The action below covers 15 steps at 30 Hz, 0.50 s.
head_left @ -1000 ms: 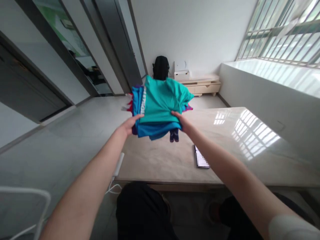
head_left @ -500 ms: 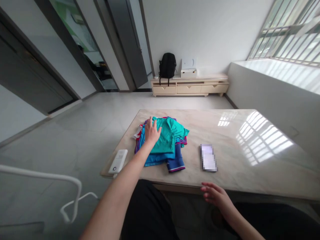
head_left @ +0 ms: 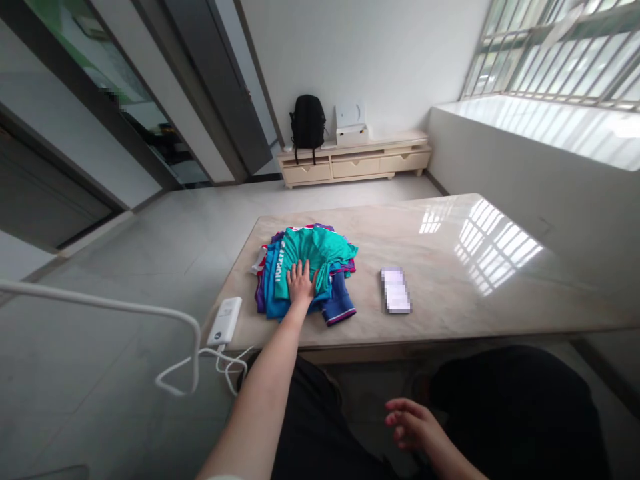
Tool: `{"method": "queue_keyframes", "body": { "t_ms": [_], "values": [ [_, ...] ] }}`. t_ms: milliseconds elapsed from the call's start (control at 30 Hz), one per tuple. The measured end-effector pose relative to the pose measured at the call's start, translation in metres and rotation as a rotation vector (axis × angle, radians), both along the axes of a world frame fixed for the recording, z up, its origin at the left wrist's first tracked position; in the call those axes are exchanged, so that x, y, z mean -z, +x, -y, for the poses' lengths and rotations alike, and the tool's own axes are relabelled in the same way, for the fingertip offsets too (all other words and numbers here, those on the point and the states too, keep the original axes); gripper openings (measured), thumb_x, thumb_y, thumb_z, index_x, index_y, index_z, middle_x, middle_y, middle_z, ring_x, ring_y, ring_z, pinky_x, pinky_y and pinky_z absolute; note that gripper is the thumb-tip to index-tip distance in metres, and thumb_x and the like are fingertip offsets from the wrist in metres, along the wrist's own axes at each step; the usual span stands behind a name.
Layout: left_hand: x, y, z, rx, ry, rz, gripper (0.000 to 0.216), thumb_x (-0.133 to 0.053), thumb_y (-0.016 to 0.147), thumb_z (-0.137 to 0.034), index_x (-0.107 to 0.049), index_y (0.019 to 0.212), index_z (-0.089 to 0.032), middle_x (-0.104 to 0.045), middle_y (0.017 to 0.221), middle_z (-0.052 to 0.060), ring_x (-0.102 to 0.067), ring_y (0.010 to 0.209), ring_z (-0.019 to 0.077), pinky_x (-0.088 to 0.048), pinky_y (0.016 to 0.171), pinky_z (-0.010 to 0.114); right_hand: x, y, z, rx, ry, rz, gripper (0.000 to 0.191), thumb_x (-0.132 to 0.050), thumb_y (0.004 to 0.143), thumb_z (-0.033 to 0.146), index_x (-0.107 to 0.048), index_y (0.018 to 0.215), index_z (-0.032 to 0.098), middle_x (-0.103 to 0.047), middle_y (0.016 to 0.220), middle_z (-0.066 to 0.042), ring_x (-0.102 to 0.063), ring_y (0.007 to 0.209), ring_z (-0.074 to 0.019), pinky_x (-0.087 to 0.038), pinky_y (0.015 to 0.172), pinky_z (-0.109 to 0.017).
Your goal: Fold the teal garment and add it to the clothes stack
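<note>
My left hand (head_left: 301,283) lies flat with spread fingers on a teal shirt (head_left: 325,247), which has white lettering along its left side. Under the shirt is a pile of other garments; a blue piece (head_left: 273,287) shows at the left, and a navy piece with a striped hem (head_left: 339,303) sticks out at the front. Held in the air below the table's front edge, my right hand (head_left: 413,423) has loosely curled fingers that are apart, with nothing in them.
A phone (head_left: 396,291) lies on the marble-topped table (head_left: 440,267), right of the pile. At the left corner sits a white power bank (head_left: 225,321) with a white cable (head_left: 233,363). Beyond stands a low cabinet (head_left: 357,167) bearing a black backpack (head_left: 308,123) and a white box (head_left: 351,133).
My left hand has moved from the shirt's upper left to its lower middle, uncovering the lettering. My right hand is lower, farther from the table edge. The whole view has tilted.
</note>
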<state>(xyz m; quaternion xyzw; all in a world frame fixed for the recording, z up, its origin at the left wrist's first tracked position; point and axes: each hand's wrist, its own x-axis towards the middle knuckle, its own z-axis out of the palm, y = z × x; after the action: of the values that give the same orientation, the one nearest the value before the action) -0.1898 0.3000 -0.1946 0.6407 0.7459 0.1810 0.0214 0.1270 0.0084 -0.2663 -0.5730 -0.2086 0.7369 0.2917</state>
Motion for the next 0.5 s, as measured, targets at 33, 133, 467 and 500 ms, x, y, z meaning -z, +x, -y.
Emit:
{"method": "queue_keyframes", "body": {
  "t_ms": [33,133,467,500],
  "values": [
    [-0.002,0.002,0.005,0.0,0.003,0.015,0.058,-0.044,0.106,-0.043,-0.044,0.156,-0.016,-0.04,0.164,0.019,-0.029,0.155,0.0347,-0.018,0.126,0.057,0.004,-0.002,0.0,-0.001,0.015,-0.007,0.036,-0.083,0.053,0.041,-0.073,0.083,0.024,-0.076,0.077,-0.005,-0.068,0.055,-0.0195,-0.051,0.052,-0.029],
    [-0.007,0.006,0.025,0.001,0.009,0.069,0.05,-0.053,0.104,-0.04,-0.052,0.149,-0.017,-0.047,0.159,0.017,-0.038,0.15,0.0336,-0.026,0.124,0.058,0.018,0.0,0.0,-0.011,0.045,-0.016,0.035,-0.083,0.057,0.041,-0.073,0.085,0.022,-0.076,0.076,-0.003,-0.065,0.054,-0.0161,-0.048,0.051,-0.026],
    [-0.031,0.052,0.108,-0.045,-0.096,0.421,0.034,-0.06,0.101,-0.042,-0.067,0.125,-0.019,-0.065,0.135,0.012,-0.06,0.127,0.0289,-0.046,0.11,0.054,0.036,0.008,-0.005,0.055,0.059,-0.072,0.036,-0.074,0.079,0.051,-0.071,0.101,0.022,-0.077,0.1,-0.005,-0.074,0.083,-0.0196,-0.058,0.07,-0.032],
    [-0.03,0.065,0.127,0.01,-0.15,0.478,0.035,-0.059,0.101,-0.047,-0.07,0.119,-0.019,-0.069,0.128,0.012,-0.062,0.124,0.029,-0.048,0.108,0.051,0.033,0.009,-0.003,0.07,0.074,-0.094,0.041,-0.071,0.081,0.056,-0.071,0.107,0.024,-0.077,0.11,-0.006,-0.074,0.094,-0.0216,-0.059,0.077,-0.034]
  ]
}}
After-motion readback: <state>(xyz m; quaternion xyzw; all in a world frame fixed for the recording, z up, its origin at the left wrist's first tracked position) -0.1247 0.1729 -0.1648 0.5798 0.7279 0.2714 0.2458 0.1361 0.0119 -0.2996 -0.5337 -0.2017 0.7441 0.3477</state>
